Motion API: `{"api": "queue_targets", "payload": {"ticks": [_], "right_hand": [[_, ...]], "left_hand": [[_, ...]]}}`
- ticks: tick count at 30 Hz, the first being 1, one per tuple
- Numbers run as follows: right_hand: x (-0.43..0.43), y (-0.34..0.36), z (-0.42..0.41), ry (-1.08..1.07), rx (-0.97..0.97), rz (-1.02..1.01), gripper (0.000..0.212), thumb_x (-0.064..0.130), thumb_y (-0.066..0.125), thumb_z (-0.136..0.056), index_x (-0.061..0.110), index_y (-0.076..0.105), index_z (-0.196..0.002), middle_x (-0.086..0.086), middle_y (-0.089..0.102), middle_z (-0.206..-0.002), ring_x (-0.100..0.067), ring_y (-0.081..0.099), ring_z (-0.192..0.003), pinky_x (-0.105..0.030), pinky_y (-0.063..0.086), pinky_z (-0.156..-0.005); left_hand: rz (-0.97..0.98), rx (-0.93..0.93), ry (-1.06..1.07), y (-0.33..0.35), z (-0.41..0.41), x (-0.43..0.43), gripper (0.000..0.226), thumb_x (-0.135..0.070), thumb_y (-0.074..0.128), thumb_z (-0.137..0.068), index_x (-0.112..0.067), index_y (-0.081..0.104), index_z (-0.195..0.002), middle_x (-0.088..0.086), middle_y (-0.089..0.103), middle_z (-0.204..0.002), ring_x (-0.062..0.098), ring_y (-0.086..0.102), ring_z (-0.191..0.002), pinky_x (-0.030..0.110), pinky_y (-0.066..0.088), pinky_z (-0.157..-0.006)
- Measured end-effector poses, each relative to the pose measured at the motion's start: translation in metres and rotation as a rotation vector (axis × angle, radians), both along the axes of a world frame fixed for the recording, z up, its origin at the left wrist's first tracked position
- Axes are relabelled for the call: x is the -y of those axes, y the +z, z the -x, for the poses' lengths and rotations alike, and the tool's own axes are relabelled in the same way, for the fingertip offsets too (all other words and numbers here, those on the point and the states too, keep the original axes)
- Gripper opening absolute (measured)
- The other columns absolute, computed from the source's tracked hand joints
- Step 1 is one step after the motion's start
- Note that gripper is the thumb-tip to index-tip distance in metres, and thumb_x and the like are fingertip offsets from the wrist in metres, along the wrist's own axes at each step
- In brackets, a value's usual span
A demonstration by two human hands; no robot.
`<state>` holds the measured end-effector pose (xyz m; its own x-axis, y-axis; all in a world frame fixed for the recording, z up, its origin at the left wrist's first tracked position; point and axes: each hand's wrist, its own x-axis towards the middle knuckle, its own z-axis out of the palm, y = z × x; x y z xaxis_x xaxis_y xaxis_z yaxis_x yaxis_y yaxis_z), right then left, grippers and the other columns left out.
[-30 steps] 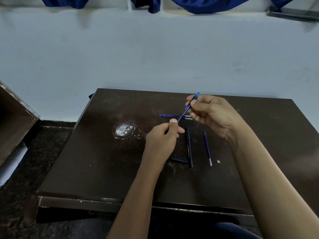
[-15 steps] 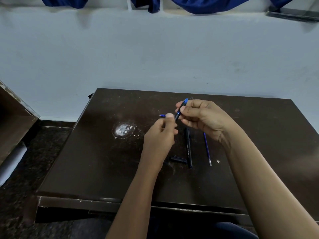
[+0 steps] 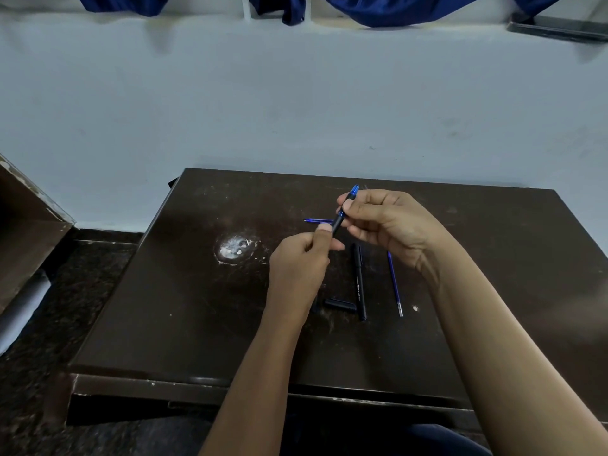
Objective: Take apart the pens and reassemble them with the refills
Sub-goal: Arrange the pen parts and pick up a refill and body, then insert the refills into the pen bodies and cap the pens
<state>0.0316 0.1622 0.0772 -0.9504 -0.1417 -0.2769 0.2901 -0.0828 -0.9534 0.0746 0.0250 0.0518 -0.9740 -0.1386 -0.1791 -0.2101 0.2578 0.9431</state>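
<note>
At nine o'clock from our hands, on the dark brown wooden table, we see a round whitish scuffed patch where the finish has worn off. Farther out at nine, off the table, a brown board leans beside the dark speckled floor. At twelve o'clock the pale blue wall rises behind the table, with dark blue cloth hanging along its top.

Our left hand is curled, its thumb and forefinger pinched on the lower end of a slim black pen barrel with a clear blue tip section. The pen slants up toward one o'clock above the table, well clear of the surface. Our right hand pinches the pen's upper part with thumb and fingertips, the blue end poking out past them.

Behind the pen, at eleven o'clock from the left hand, a thin blue refill lies flat, its right end hidden by the pen and fingers. At five o'clock from the left hand a short black pen cap lies on the table, touching or just beside a long black pen body with small print, which runs from twelve to six. To its right, apart from it, lies a second thin blue refill with a silver tip, its upper end hidden under our right wrist. A small white fleck sits near that tip.
</note>
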Motion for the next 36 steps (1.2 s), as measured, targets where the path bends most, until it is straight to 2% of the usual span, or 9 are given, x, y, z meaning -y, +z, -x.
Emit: {"api": "queue_targets", "payload": {"ticks": [3,6,8,11,16,22,27,32,36], "right_hand": [[-0.0003,-0.0001,-0.0001,-0.002,0.002,0.006,0.007,0.009,0.065,-0.086,0.013,0.069,-0.081,0.002,0.069,-0.077,-0.004,0.067,-0.065,-0.014,0.054,-0.064],[0.0017,0.0001,-0.001,0.017,0.001,0.006,0.008,0.01,0.067,-0.086,0.014,0.069,-0.08,0.003,0.07,-0.078,-0.005,0.068,-0.067,-0.015,0.054,-0.064],[0.0032,0.0003,-0.0012,0.022,-0.006,0.009,0.018,0.009,0.067,-0.085,0.016,0.068,-0.069,0.004,0.071,-0.083,-0.005,0.068,-0.067,-0.016,0.054,-0.064],[0.0034,0.0006,-0.001,0.019,-0.013,0.01,0.029,0.007,0.067,-0.085,0.019,0.069,-0.058,0.004,0.071,-0.087,-0.005,0.067,-0.066,-0.016,0.054,-0.064],[0.0046,0.0006,-0.0016,0.01,-0.008,0.011,0.021,0.009,0.067,-0.085,0.017,0.067,-0.065,0.001,0.069,-0.088,-0.006,0.068,-0.067,-0.015,0.054,-0.064],[0.0036,0.0008,-0.0013,0.011,-0.002,0.003,0.021,0.008,0.066,-0.086,0.015,0.067,-0.066,0.002,0.07,-0.091,-0.005,0.067,-0.065,-0.015,0.054,-0.064],[0.0061,0.0001,-0.002,0.019,0.006,-0.004,0.017,0.009,0.068,-0.084,0.015,0.066,-0.068,0.0,0.069,-0.088,-0.005,0.067,-0.065,-0.014,0.053,-0.062],[0.0068,0.0004,-0.0014,0.018,0.003,0.008,0.021,0.009,0.068,-0.083,0.015,0.065,-0.063,0.0,0.069,-0.087,-0.004,0.066,-0.065,-0.015,0.054,-0.064],[0.009,-0.0005,-0.0019,0.019,0.007,-0.018,0.008,0.01,0.069,-0.084,0.012,0.067,-0.076,-0.002,0.067,-0.08,-0.006,0.065,-0.066,-0.013,0.053,-0.062]], "left_hand": [[-0.043,-0.036,0.037,-0.0015,0.0003,-0.0017,0.04,-0.049,0.049,-0.092,-0.015,0.071,-0.086,-0.006,0.069,-0.081,0.006,0.062,-0.071,0.02,0.04,-0.061],[-0.102,0.075,0.053,0.0018,0.0021,-0.0027,0.061,-0.052,0.029,-0.098,-0.02,0.073,-0.07,-0.008,0.074,-0.077,0.002,0.059,-0.055,0.022,0.037,-0.055],[-0.035,0.014,0.049,0.0007,0.0017,-0.0016,0.053,-0.045,0.038,-0.098,-0.025,0.072,-0.063,-0.006,0.073,-0.069,-0.001,0.056,-0.051,0.017,0.04,-0.054],[-0.009,-0.088,0.06,-0.0026,0.0014,0.0015,0.024,-0.04,0.058,-0.09,-0.022,0.072,-0.08,-0.006,0.071,-0.081,0.002,0.063,-0.075,0.016,0.046,-0.067],[-0.086,0.05,0.065,-0.0018,0.0018,-0.0021,0.059,-0.048,0.033,-0.098,-0.023,0.072,-0.062,-0.004,0.075,-0.076,0.007,0.061,-0.064,0.025,0.042,-0.062],[-0.127,-0.029,0.056,-0.0038,0.0012,0.0022,0.017,-0.036,0.059,-0.091,-0.023,0.069,-0.088,-0.006,0.069,-0.082,0.0,0.063,-0.063,0.014,0.039,-0.052],[-0.109,0.096,-0.029,0.0002,0.001,-0.0026,0.049,-0.045,0.035,-0.099,-0.023,0.073,-0.076,-0.014,0.072,-0.069,-0.002,0.053,-0.046,0.018,0.035,-0.05],[-0.057,-0.057,-0.031,-0.0014,-0.001,0.0024,0.019,-0.038,0.059,-0.09,-0.024,0.067,-0.079,-0.011,0.061,-0.064,-0.005,0.056,-0.057,0.015,0.04,-0.058],[-0.119,0.071,-0.002,0.0001,0.0005,-0.0021,0.05,-0.046,0.034,-0.099,-0.024,0.071,-0.075,-0.01,0.066,-0.069,0.004,0.055,-0.059,0.025,0.041,-0.062]]}}
